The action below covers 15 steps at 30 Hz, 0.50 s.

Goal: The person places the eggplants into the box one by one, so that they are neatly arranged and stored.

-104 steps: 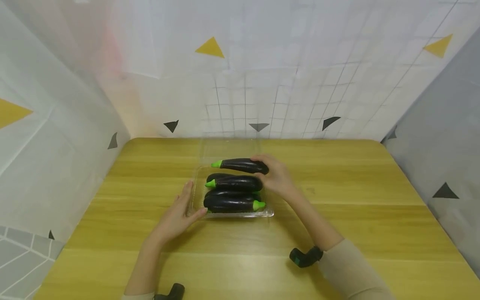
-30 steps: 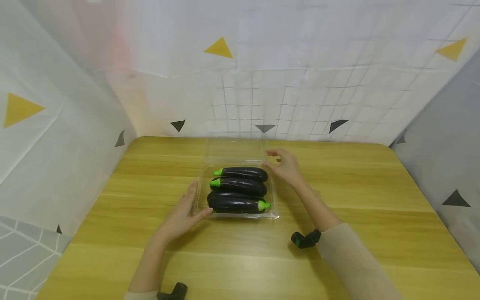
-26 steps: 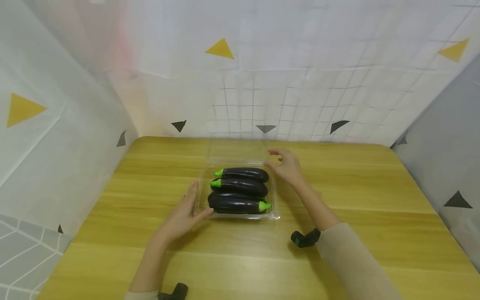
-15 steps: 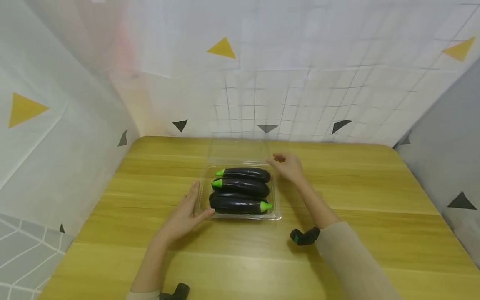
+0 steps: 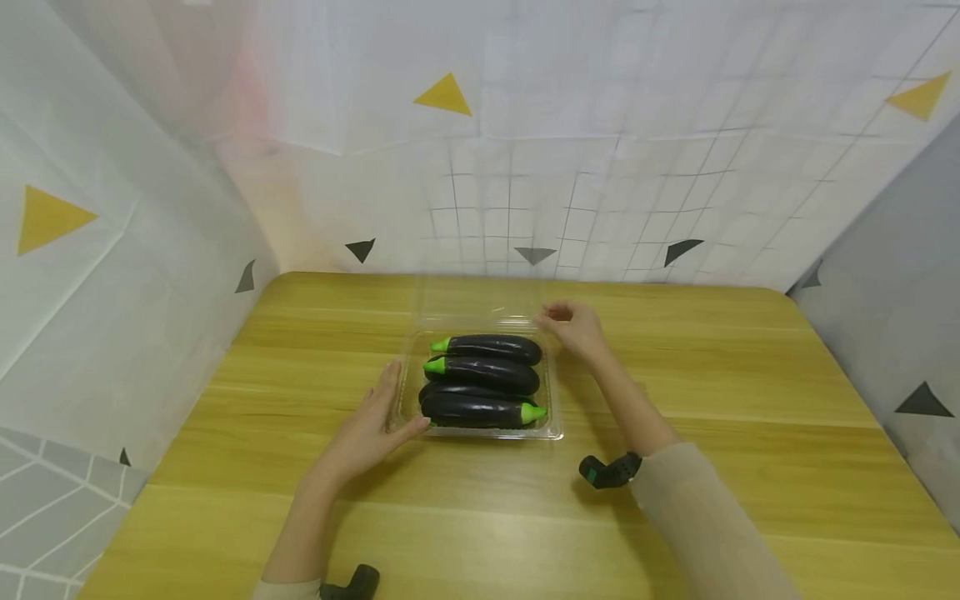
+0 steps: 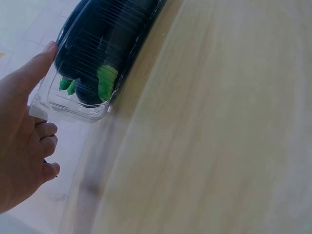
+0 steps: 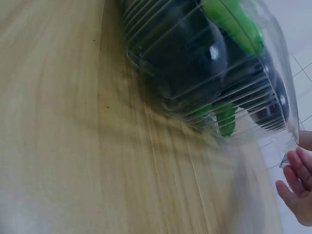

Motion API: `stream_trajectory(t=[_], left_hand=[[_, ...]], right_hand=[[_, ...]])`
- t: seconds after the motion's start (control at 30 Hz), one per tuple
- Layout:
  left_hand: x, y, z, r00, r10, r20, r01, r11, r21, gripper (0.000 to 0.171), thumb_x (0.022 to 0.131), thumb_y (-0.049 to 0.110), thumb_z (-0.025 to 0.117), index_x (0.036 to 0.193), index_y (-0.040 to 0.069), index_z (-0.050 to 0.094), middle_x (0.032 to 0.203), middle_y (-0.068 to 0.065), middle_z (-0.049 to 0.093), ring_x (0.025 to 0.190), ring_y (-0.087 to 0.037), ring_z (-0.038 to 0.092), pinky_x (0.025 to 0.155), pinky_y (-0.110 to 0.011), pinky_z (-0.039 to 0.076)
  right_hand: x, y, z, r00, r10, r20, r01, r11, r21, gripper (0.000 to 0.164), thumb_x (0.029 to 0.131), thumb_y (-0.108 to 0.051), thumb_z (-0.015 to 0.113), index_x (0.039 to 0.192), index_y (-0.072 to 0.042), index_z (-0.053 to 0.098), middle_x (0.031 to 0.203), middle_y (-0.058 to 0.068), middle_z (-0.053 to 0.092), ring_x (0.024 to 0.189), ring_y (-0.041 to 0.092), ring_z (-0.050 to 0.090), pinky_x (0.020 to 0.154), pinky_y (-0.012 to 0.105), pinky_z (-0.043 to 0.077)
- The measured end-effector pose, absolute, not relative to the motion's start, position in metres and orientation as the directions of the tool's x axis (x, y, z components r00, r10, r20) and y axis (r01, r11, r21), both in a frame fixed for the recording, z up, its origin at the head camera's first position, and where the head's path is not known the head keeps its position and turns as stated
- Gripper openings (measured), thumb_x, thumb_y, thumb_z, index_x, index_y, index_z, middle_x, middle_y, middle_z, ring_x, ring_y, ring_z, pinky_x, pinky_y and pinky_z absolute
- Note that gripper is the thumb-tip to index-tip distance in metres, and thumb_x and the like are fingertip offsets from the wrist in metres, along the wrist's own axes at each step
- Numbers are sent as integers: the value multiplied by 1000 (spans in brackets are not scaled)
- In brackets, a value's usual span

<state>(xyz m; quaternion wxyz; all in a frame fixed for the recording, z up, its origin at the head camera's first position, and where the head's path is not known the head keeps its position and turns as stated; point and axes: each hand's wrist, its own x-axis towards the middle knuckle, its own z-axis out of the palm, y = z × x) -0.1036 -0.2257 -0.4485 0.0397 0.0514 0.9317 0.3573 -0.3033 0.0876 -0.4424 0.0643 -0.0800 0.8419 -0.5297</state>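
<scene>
A clear plastic clamshell container holds several dark eggplants with green stem ends. Its transparent lid is folded back on the far side and stands tilted up. My left hand rests against the left wall, fingers along the side and thumb at the near left corner; the left wrist view shows that thumb along the rim. At the far right corner, my right hand pinches the lid's edge with thumb and fingertips. Only that hand's fingertips show in the right wrist view, beside the rim.
The container sits on a wood-grain table, toward its back edge. White sheets with yellow and black triangles wall in the back and sides. A black wrist device sits by the right sleeve, another by the left.
Earlier the right hand laid an eggplant in the container at the far side and let go. It has since come to the lid's right edge, and the lid tilts up slightly. The left hand stays.
</scene>
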Motion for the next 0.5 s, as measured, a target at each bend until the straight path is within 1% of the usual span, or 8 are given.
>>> stream_trajectory(t=[0.13,0.3,0.37,0.5], left_hand=[[-103,-225,-448,-991,130,-31,76,735,674,102,86,68,53,155,19,-5,161,-7,-2,145,-36,4,115,-53,8],[-105,-224,-449,-991,132,-28,81,743,664,102,86,68,53,155,19,-5,161,-7,-2,145,-34,5,116,-51,8],[-106,-224,-449,-991,133,-31,79,746,662,103,86,69,52,155,20,-5,161,-6,-3,145,-34,5,116,-51,9],[-107,-224,-449,-990,137,-37,78,747,660,103,85,70,52,155,21,-6,161,-6,-3,144,-39,4,114,-56,10]], right_hand=[[-299,85,-440,-989,-143,45,-97,382,-919,40,85,-18,75,115,5,60,114,19,62,107,31,58,95,39,49],[-295,84,-440,-979,-106,173,-200,371,-907,26,84,-8,75,100,6,61,100,19,65,96,30,61,91,36,51],[-292,85,-441,-973,-102,208,-231,365,-902,22,84,-4,74,97,6,60,97,20,65,93,30,62,90,36,52],[-288,86,-441,-962,-96,257,-274,325,-905,17,84,1,72,95,7,60,94,21,65,90,30,63,88,37,53]])
